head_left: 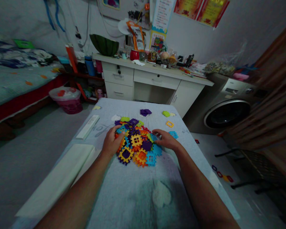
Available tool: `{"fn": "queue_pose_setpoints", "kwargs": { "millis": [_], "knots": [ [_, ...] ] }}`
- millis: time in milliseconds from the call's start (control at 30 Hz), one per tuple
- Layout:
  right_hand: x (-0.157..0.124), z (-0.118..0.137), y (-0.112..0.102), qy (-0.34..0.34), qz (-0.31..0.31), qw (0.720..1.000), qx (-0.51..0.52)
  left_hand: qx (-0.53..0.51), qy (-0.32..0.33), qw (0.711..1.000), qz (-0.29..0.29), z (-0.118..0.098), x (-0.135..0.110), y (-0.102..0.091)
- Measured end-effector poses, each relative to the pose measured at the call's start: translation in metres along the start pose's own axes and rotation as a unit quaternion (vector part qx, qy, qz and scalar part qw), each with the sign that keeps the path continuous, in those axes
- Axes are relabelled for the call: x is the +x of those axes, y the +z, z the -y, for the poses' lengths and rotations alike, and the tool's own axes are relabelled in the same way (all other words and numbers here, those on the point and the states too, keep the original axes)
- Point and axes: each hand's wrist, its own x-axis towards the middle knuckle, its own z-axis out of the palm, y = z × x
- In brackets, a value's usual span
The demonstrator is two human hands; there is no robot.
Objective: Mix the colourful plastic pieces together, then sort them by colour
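Note:
A heap of plastic interlocking building tiles [136, 140] in yellow, orange, purple, blue and green lies on the cloth-covered table [133, 190]. Along the heap's left side rests my left hand [111, 140], thumb and fingers apart against the outer tiles. My right hand [166, 139] is at the opposite side, its fingers spread and bent near a blue tile [157, 149]; contact there is hard to make out. Both hands are open and cup the heap from the sides. Some tiles at the edges are hidden beneath the fingers.
Loose tiles lie farther off: purple [146, 112], green [166, 113], a yellow frame [169, 124] and blue [173, 134]. A white strip [88, 127] and a long pale board [57, 181] line the left edge. Behind stand a desk [157, 78] and a washing machine [219, 105].

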Motion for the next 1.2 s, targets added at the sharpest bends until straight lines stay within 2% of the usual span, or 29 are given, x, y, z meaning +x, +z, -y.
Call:
{"fn": "queue_pose_setpoints", "kwargs": {
  "millis": [100,200,333,433,567,733,900,1000,1100,1200],
  "knots": [
    [-0.002,-0.001,0.005,-0.014,-0.01,1.0,-0.007,0.003,-0.003,1.0,0.001,0.001,0.001,0.0],
    [-0.003,-0.007,-0.001,-0.035,-0.045,0.998,-0.013,0.005,-0.003,1.0,0.003,0.002,0.001,0.0],
    [-0.007,-0.033,-0.029,-0.036,-0.164,0.981,-0.094,0.013,-0.002,1.0,0.005,0.002,0.001,-0.001],
    [-0.016,-0.06,-0.051,0.036,-0.231,0.955,-0.182,0.016,-0.005,1.0,0.004,0.001,0.001,-0.001],
    [-0.029,-0.092,-0.063,0.114,-0.24,0.934,-0.239,0.014,-0.005,1.0,0.005,0.0,0.001,-0.001],
    [-0.03,-0.111,-0.056,0.105,-0.245,0.933,-0.242,0.011,-0.003,1.0,0.005,-0.003,0.0,-0.002],
    [-0.03,-0.115,-0.051,0.092,-0.236,0.942,-0.222,0.01,-0.002,1.0,0.009,-0.001,0.001,-0.002],
    [-0.03,-0.109,-0.05,0.095,-0.266,0.938,-0.201,0.016,-0.007,1.0,0.008,0.001,0.001,-0.001],
    [-0.025,-0.092,-0.046,0.072,-0.284,0.94,-0.177,0.016,-0.011,1.0,0.01,0.001,0.0,0.0],
    [-0.015,-0.064,-0.034,0.01,-0.242,0.961,-0.136,0.014,-0.016,1.0,0.014,-0.002,0.0,-0.001]
  ]
}}
